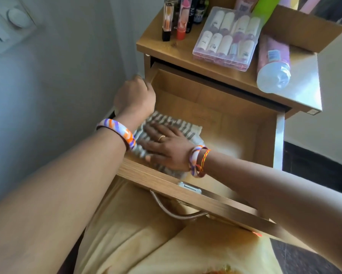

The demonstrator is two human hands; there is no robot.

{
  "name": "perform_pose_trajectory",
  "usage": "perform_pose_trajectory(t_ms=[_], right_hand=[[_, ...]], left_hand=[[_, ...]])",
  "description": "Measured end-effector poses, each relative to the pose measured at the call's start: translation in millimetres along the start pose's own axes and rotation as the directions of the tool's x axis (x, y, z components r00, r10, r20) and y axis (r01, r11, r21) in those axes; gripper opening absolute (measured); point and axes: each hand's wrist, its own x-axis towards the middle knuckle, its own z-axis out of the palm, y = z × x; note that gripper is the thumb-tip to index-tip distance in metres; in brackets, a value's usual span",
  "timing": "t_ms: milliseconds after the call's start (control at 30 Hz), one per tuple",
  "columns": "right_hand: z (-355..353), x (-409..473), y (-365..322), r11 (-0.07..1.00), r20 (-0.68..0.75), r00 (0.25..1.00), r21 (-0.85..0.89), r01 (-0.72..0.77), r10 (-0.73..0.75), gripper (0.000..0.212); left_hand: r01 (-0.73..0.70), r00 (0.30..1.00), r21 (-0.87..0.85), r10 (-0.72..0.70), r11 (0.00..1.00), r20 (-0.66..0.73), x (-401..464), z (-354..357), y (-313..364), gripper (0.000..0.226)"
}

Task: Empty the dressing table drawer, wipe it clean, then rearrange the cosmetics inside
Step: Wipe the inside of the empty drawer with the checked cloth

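Two hands busy: left hand (135, 95) grips the drawer (215, 109) side wall, right hand (167, 148) presses striped cloth (160, 120) flat, mid-wipe; next we sweep the bare right half.

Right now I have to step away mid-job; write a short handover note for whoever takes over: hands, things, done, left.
Left hand: gripping the left side wall of the open wooden drawer, steadying it.
Right hand: flat on the grey-and-white striped cloth, pressing it on the drawer floor near the front-left corner.
Cosmetics: out on the dressing table top; clear plastic case of small bottles, upright tubes at the back, pink bottle lying on its side.
Done: drawer emptied.
Left: finish wiping, remove the cloth, rearrange the cosmetics inside.
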Motion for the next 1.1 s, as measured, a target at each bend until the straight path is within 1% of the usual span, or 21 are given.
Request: perform_pose_trajectory(t_ms=[100,133,200,233,267,333,367,467,533,600,633,700,733,767,800,833,900,967,1033,1067,1100], right_hand=[[-2.3,-8.1,-3.9,0.977,0.044,0.986,0.153,0.151,-0.16,0.044],[-3.2,-7.6,-1.5,0.975,0.04,0.982,0.133,0.18,-0.187,0.042],[-4.9,-2.0,8.5,0.98,0.013,0.981,-0.033,0.195,-0.195,0.043],[-6.8,1.5,16.6,0.984,0.0,0.99,-0.113,0.14,-0.141,0.045],[-10.1,4.6,26.1,0.99,-0.031,0.999,-0.14,0.033,-0.038,0.047],[-18.2,7.6,45.6,0.972,-0.117,0.976,-0.127,-0.197,0.182,0.049],[-21.1,7.3,51.3,0.956,-0.144,0.959,-0.133,-0.263,0.244,0.05],[-24.1,-1.8,48.5,0.923,-0.166,0.925,-0.121,-0.364,0.343,0.05],[-18.3,-16.0,45.5,0.89,-0.201,0.881,-0.076,-0.45,0.428,0.047],[-13.5,-36.5,52.2,0.818,-0.211,0.805,-0.038,-0.574,0.554,0.045],[-12.2,-48.5,58.0,0.761,-0.202,0.751,-0.036,-0.648,0.629,0.044],[-12.6,-71.7,68.2,0.624,-0.183,0.616,-0.019,-0.781,0.766,0.04],[-13.5,-80.2,71.1,0.57,-0.174,0.562,-0.003,-0.821,0.808,0.038],[-14.5,-86.1,71.7,0.552,-0.165,0.545,-0.005,-0.834,0.822,0.036],[-16.3,-89.3,69.5,0.58,-0.166,0.578,-0.041,-0.814,0.799,0.034],[-19.8,-91.4,64.4,0.628,-0.17,0.636,-0.104,-0.771,0.753,0.034],[-27.0,-94.7,48.8,0.701,-0.144,0.732,-0.215,-0.68,0.666,0.039],[-26.0,-99.7,34.4,0.741,-0.029,0.767,-0.238,-0.628,0.641,0.051],[-18.9,-107.0,24.3,0.757,0.122,0.747,-0.134,-0.64,0.653,0.055],[-16.6,-111.5,22.0,0.746,0.187,0.73,-0.02,-0.666,0.657,0.055],[-17.1,-115.6,22.1,0.702,0.235,0.708,0.123,-0.702,0.666,0.053]], left_hand=[[-0.012,1.0,0.027,0.012,1.0,-0.011,-4.8,-2.1,1.2,0.037],[-0.017,1.0,0.034,0.017,0.999,-0.012,-6.6,-2.6,1.2,0.037],[-0.027,1.0,0.046,0.028,0.999,-0.01,-8.6,-3.2,1.2,0.037],[-0.031,0.999,0.052,0.032,0.998,-0.01,-9.3,-3.3,0.7,0.037],[-0.035,0.999,0.059,0.036,0.998,-0.012,-9.8,-3.4,0.2,0.037],[-0.047,0.999,0.066,0.049,0.997,-0.018,-11.3,-4.3,-0.3,0.037],[-0.055,0.998,0.065,0.056,0.996,-0.02,-11.9,-4.7,-0.3,0.036],[-0.064,0.998,0.059,0.065,0.996,-0.023,-12.1,-4.9,-1.1,0.036],[-0.073,0.997,0.053,0.075,0.996,-0.022,-12.4,-4.1,-2.0,0.036],[-0.08,0.996,0.042,0.081,0.996,-0.024,-12.6,-3.4,-3.6,0.036],[-0.081,0.996,0.038,0.082,0.996,-0.026,-12.4,-2.8,-4.6,0.036],[-0.08,0.996,0.034,0.081,0.996,-0.033,-12.0,-2.0,-5.7,0.037],[-0.08,0.996,0.036,0.081,0.996,-0.036,-12.6,-2.0,-5.5,0.037],[-0.081,0.996,0.042,0.083,0.996,-0.039,-13.6,-2.1,-5.2,0.037],[-0.085,0.995,0.052,0.087,0.995,-0.045,-15.4,-2.6,-4.3,0.037],[-0.095,0.994,0.067,0.099,0.993,-0.056,-18.1,-3.7,-3.2,0.036],[-0.149,0.982,0.119,0.161,0.982,-0.098,-24.0,-6.6,-0.9,0.033],[-0.224,0.957,0.173,0.25,0.959,-0.147,-27.4,-7.5,-0.6,0.033],[-0.319,0.913,0.208,0.359,0.925,-0.193,-26.2,-3.8,-1.1,0.036],[-0.387,0.88,0.216,0.429,0.896,-0.204,-27.1,-1.7,0.2,0.035],[-0.47,0.839,0.217,0.509,0.856,-0.193,-28.8,1.0,2.6,0.033]])
